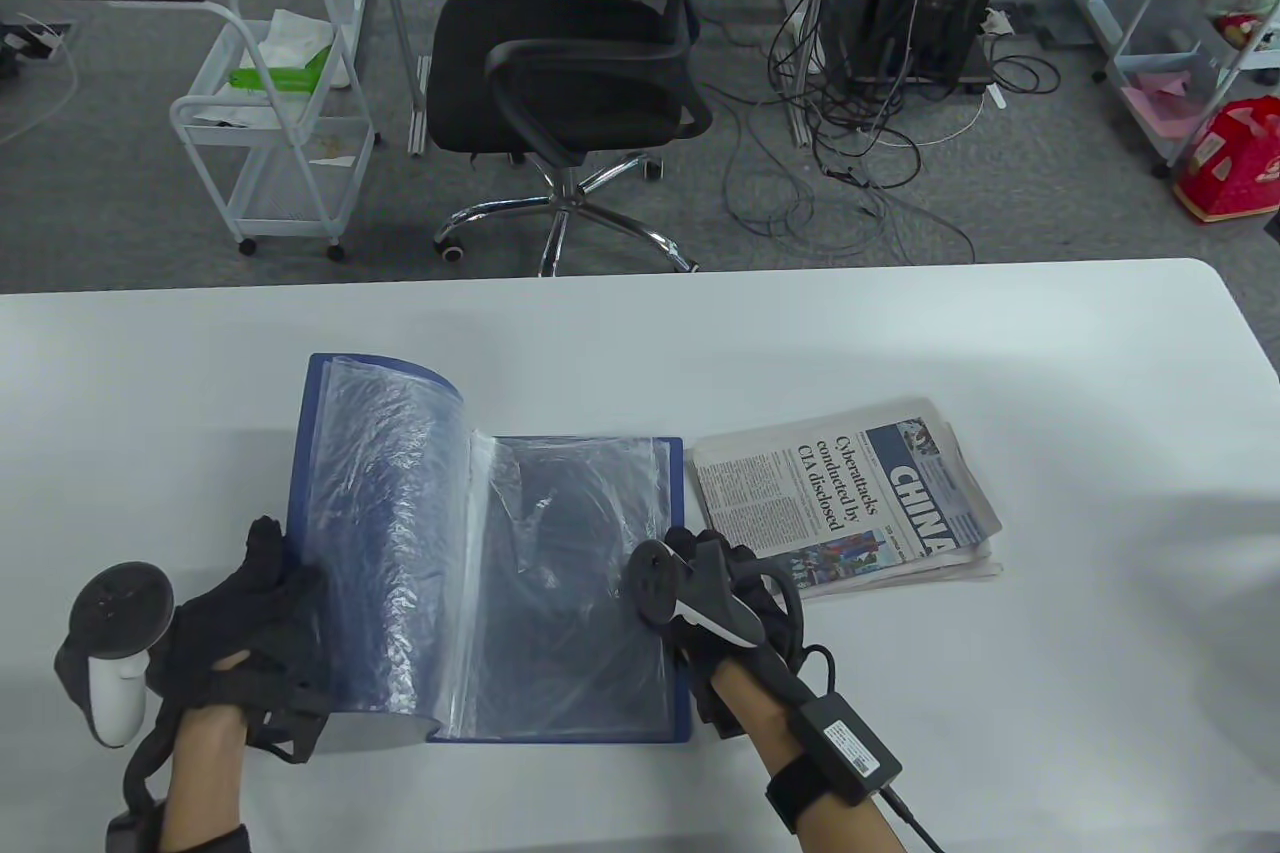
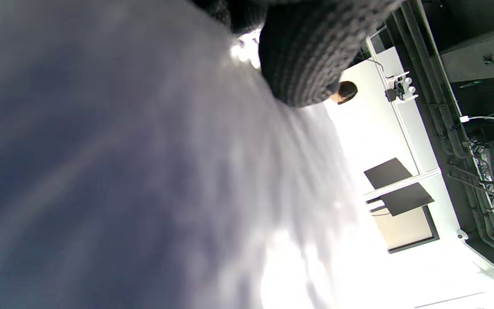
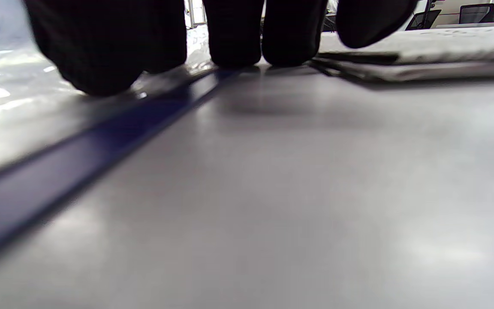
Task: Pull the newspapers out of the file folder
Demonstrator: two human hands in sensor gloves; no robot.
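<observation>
A blue file folder lies open on the white table, its clear plastic sleeves showing and nothing visible inside them. A folded newspaper lies on the table just right of the folder. My left hand grips the folder's raised left cover and sleeves at their outer edge. In the left wrist view one gloved finger lies on the blurred sleeves. My right hand rests with its fingers flat on the folder's right edge. The right wrist view shows those fingertips on the blue edge, with the newspaper just beyond.
The white table ends at a far edge, with a rounded corner at the right. Behind it on the floor stand a black office chair, a white wire cart and tangled cables.
</observation>
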